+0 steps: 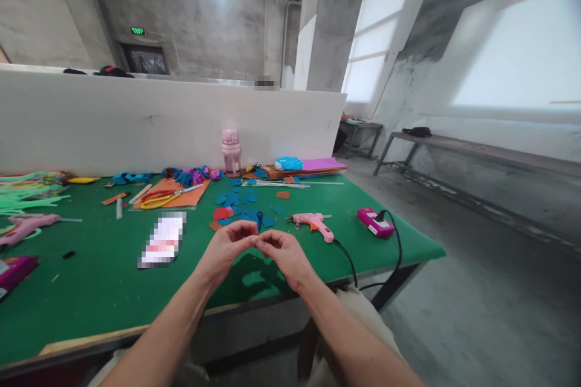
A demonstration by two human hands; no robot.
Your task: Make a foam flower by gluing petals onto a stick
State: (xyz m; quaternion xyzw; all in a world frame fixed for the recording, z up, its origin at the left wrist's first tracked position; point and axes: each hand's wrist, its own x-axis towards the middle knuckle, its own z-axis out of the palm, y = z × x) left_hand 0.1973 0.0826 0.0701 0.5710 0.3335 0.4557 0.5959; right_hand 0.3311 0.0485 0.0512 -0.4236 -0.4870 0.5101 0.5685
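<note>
My left hand (pixel 235 237) and my right hand (pixel 282 249) meet over the front of the table, fingertips pinched together. Between them a small dark blue rolled piece (pixel 259 219) stands upright; its lower end is hidden by my fingers. Whether it sits on a thin stem I cannot make out. Just beyond my hands lie blue petal-shaped cutouts (pixel 232 198), with a few red and brown ones (pixel 221 214) beside them. A pink hot glue gun (pixel 314 223) rests to the right of my right hand, nozzle pointing left.
The green table (pixel 104 290) ends at right past a magenta box (pixel 374 222) with a black cord. Scissors (pixel 163 198) lie on an orange sheet at left, behind a blurred-out phone-like item (pixel 163 240). A pink bottle (pixel 232 152) stands against the white partition (pixel 181 121).
</note>
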